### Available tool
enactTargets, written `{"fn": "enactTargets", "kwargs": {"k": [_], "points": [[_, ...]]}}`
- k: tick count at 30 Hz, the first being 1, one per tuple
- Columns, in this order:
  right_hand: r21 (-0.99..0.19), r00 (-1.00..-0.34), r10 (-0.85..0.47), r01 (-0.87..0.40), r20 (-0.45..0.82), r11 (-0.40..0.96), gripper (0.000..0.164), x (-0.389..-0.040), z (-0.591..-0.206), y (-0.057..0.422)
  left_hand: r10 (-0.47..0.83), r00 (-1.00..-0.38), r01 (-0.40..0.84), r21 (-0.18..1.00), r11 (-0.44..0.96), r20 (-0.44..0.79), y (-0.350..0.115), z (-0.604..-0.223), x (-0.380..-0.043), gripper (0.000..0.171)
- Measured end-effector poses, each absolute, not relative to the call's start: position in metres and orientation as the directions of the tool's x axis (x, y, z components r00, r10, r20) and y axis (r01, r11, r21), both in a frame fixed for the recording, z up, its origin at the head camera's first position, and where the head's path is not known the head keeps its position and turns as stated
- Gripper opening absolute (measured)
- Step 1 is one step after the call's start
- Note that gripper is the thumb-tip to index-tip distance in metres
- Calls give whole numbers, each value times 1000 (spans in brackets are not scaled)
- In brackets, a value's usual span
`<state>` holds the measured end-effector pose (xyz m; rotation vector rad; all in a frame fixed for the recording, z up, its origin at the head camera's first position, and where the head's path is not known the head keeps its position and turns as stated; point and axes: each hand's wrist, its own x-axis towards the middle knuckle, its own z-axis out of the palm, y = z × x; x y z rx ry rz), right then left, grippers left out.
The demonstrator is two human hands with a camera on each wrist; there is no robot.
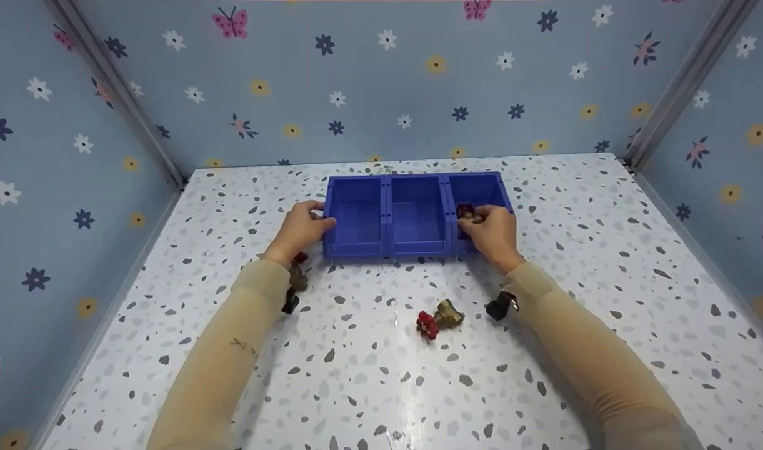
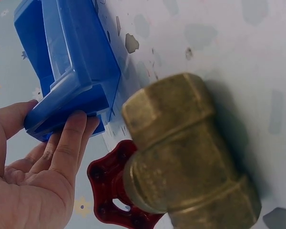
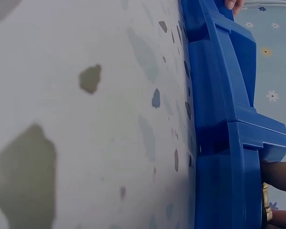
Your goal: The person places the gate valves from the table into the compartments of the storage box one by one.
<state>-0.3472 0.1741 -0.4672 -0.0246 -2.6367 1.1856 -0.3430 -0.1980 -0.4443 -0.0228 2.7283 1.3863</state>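
Observation:
Three blue storage bins stand joined side by side, the middle bin [image 1: 417,212] between the left bin [image 1: 356,219] and the right bin [image 1: 478,182]. My left hand [image 1: 299,232] grips the left bin's side wall, thumb over the rim and fingers outside, as the left wrist view shows. Inside the right bin, my right hand [image 1: 495,232] holds a brass valve with a red handwheel [image 1: 465,211]; the bin wall and fingers partly hide it. Under my left wrist lies a second brass valve [image 2: 181,148], with its red handwheel [image 2: 109,176] towards the bins.
A third brass valve [image 1: 448,314] with a red handwheel lies on the speckled white tabletop [image 1: 369,381], in front of the bins and between my forearms. Flowered blue panels [image 1: 381,81] enclose the back and both sides. Dark wrist-camera parts [image 1: 498,306] hang under the sleeves.

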Motion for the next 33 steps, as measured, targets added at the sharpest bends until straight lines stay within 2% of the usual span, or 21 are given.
{"fn": "enactTargets", "kwargs": {"k": [10,19,28,33], "points": [[-699,-973,104,-71,205,711,24,-349,-465,173,23,-996,-58,806,589,-89,-198,-443,-343,44],[-661,-985,55,-69,165,747,22,-348,-464,174,9,-993,-92,799,594,-121,-198,-441,-341,44],[-639,-994,15,-61,113,766,18,-347,-461,174,30,-996,-52,813,580,-85,-197,-442,-341,43],[-631,-995,-3,-64,97,773,21,-347,-460,175,29,-996,-54,813,580,-87,-197,-441,-341,44]]}}
